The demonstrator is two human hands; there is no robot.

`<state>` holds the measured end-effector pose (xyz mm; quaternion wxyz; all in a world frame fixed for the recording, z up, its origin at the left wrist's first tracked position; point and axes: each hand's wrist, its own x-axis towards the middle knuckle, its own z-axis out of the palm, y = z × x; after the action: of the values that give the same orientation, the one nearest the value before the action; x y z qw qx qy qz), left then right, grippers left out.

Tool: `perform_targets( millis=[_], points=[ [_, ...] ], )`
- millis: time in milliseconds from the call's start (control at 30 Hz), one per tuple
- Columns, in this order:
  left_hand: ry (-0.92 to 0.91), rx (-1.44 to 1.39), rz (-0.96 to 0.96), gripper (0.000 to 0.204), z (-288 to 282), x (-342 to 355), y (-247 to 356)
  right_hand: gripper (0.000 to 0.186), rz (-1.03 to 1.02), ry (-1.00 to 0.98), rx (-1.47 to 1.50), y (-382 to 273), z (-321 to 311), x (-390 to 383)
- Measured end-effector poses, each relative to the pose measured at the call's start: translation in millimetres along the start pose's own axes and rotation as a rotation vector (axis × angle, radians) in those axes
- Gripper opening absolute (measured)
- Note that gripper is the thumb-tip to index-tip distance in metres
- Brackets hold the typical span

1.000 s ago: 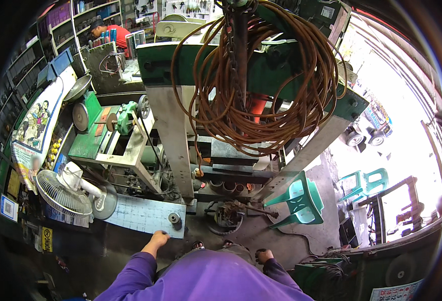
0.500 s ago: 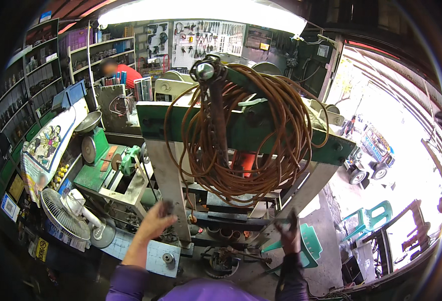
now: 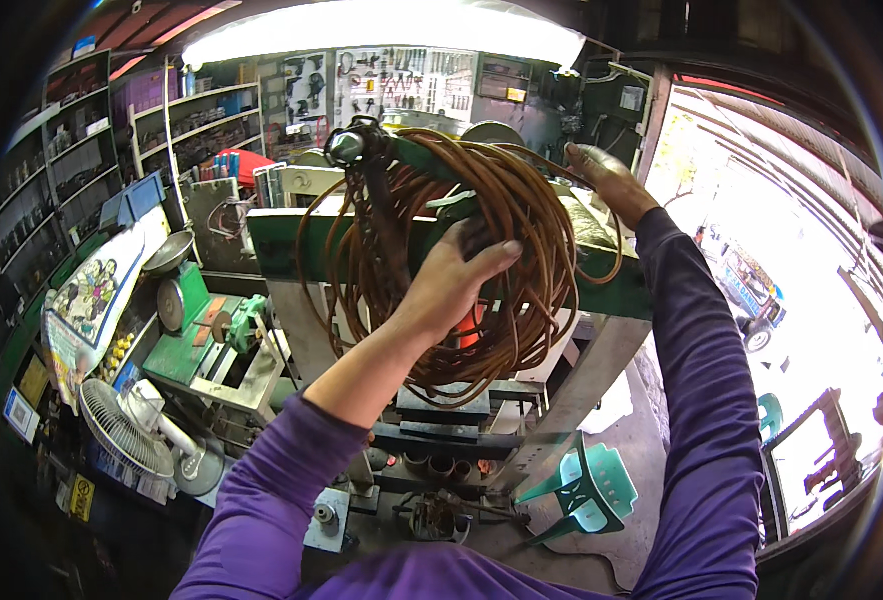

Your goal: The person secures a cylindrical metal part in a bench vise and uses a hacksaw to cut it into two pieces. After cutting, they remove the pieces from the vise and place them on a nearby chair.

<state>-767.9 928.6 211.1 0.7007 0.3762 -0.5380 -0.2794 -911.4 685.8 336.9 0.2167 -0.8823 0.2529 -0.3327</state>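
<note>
A thick coil of orange-brown hose or cable (image 3: 536, 240) hangs in front of a green steel beam (image 3: 616, 293), over a post whose bright round metal end (image 3: 347, 147) points at me. My left hand (image 3: 451, 275) reaches into the middle of the coil, its fingers curled in among the loops and the thumb standing apart; the fingertips are hidden. At the coil's upper right, my right hand (image 3: 609, 182) is closed round an outer strand, and one loose loop droops below it. A dark chain (image 3: 363, 215) dangles beside the post, left of my left hand.
Pale steel legs (image 3: 561, 420) carry the beam. A green chair (image 3: 596, 485) stands low on the right. To the left are a white fan (image 3: 126, 425), a green bench machine (image 3: 186, 335) and shelves (image 3: 76, 150). Someone in a red shirt (image 3: 251, 165) is behind.
Both hands have risen from below the beam to the coil, the left into its middle, the right to its upper right edge. The view has shifted slightly, and the red-shirted person is lower.
</note>
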Motion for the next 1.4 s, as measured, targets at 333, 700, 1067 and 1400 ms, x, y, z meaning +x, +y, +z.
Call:
perform_targets(
  millis=[333, 700, 1067, 1400],
  points=[
    [-0.053, -0.336, 0.053, 0.058, 5.4, 13.4, -7.8, 0.117, -0.207, 0.04, -0.467, -86.7, 51.9, -94.6],
    [-0.12, 0.077, -0.153, 0.068, -41.9, -113.1, -28.1, 0.077, -0.096, 0.279, -0.322, -83.4, 83.7, -82.2],
    [0.841, -0.046, -0.585, 0.042, -246.5, -469.8, 7.2, 0.038, -0.061, 0.134, -0.539, -109.0, 58.3, -58.9],
    [1.195, -0.023, -0.634, 0.039, -304.4, -566.3, -3.6, 0.041, -0.035, 0.146, -0.857, -206.6, 45.8, -38.1]
  ],
)
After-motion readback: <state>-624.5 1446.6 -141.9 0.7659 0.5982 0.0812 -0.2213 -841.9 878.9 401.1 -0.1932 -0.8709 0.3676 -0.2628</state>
